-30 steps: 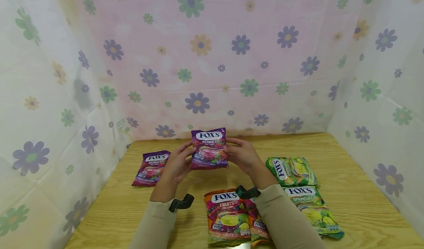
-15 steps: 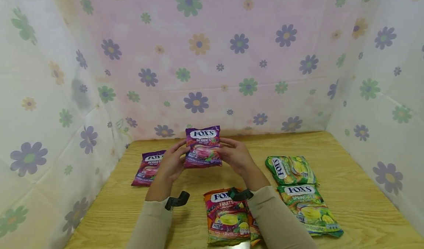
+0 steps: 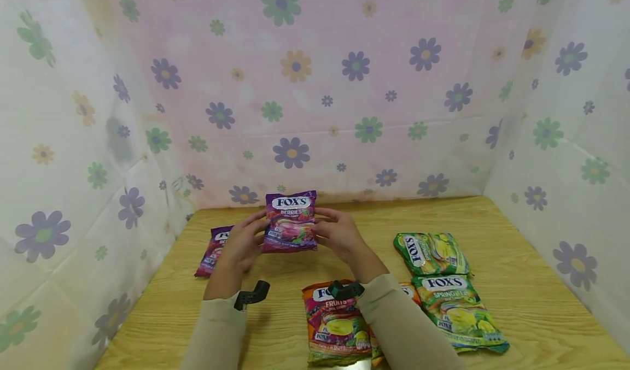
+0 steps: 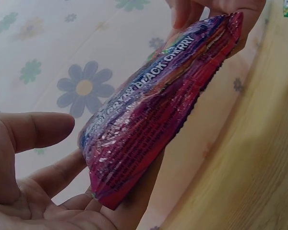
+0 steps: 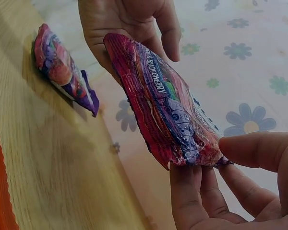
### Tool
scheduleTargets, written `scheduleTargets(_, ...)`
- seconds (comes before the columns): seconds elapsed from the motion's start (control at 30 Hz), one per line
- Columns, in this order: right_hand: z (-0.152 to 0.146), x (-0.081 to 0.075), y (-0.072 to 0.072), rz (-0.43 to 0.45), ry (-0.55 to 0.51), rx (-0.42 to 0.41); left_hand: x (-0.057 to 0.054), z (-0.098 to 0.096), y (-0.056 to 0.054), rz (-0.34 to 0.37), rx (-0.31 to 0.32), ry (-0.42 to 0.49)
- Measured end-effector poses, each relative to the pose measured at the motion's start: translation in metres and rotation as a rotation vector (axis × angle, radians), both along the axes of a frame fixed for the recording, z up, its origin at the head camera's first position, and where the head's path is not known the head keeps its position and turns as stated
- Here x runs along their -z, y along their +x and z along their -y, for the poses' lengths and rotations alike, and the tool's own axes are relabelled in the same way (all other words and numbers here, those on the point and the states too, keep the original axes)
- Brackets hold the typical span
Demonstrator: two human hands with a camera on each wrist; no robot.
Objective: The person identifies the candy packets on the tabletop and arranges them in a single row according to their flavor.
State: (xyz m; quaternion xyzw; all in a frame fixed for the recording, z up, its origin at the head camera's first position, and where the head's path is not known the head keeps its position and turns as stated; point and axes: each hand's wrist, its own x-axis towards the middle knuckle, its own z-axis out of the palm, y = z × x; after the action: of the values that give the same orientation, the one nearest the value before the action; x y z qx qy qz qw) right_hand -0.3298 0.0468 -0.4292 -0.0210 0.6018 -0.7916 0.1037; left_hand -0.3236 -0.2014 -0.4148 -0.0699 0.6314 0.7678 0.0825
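A purple Fox's Berries candy bag (image 3: 290, 222) is held upright above the table between both hands, its front facing the head camera. My left hand (image 3: 239, 247) holds its left side; in the left wrist view the fingers lie behind the bag (image 4: 139, 110) and the thumb (image 4: 48, 129) stands just off its edge. My right hand (image 3: 342, 239) pinches the right side, with the thumb (image 5: 249, 146) at the front edge and fingers beneath. A second purple Berries bag (image 3: 213, 252) lies on the table beyond the left hand, partly hidden by it.
An orange-red Fox's Fruits bag (image 3: 337, 326) lies at the front, with another orange bag (image 3: 409, 292) mostly under the right sleeve. Two green Spring Tea bags (image 3: 433, 252) lie at the right. Flowered cloth (image 3: 315, 113) walls the wooden table (image 3: 536, 304) on three sides.
Both hands have moved left with the held Berries bag, which now stands closer to the Berries bag on the table. The left hand covers more of that lying bag.
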Motion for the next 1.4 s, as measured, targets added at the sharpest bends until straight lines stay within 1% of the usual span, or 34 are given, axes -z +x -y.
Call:
scheduleTargets(0.23,0.011,0.003,0.000,0.000,-0.014,-0.020,0.000,0.012,0.001,0.025,-0.013,-0.027)
scheduleTargets(0.57,0.024,0.008,-0.002,0.018,-0.027,-0.051,0.000,0.028,0.002,0.017,0.029,-0.066)
scheduleTargets(0.8,0.033,0.010,-0.002,0.028,-0.037,-0.076,0.003,0.034,0.000,0.032,0.033,-0.162)
scheduleTargets(0.9,0.037,0.013,-0.003,0.040,-0.027,-0.072,0.004,0.036,-0.001,0.047,0.025,-0.164)
scheduleTargets(1.07,0.042,0.017,-0.005,0.051,-0.015,-0.070,0.005,0.041,-0.001,0.089,-0.008,-0.118)
scheduleTargets(1.13,0.044,0.019,-0.006,0.051,-0.019,-0.077,0.006,0.043,0.000,0.103,-0.023,-0.116)
scheduleTargets(1.23,0.047,0.022,-0.006,0.049,-0.022,-0.087,0.007,0.045,0.001,0.118,-0.034,-0.133)
scheduleTargets(1.4,0.050,0.028,-0.006,0.069,-0.006,-0.083,0.011,0.046,0.002,0.128,-0.019,-0.197)
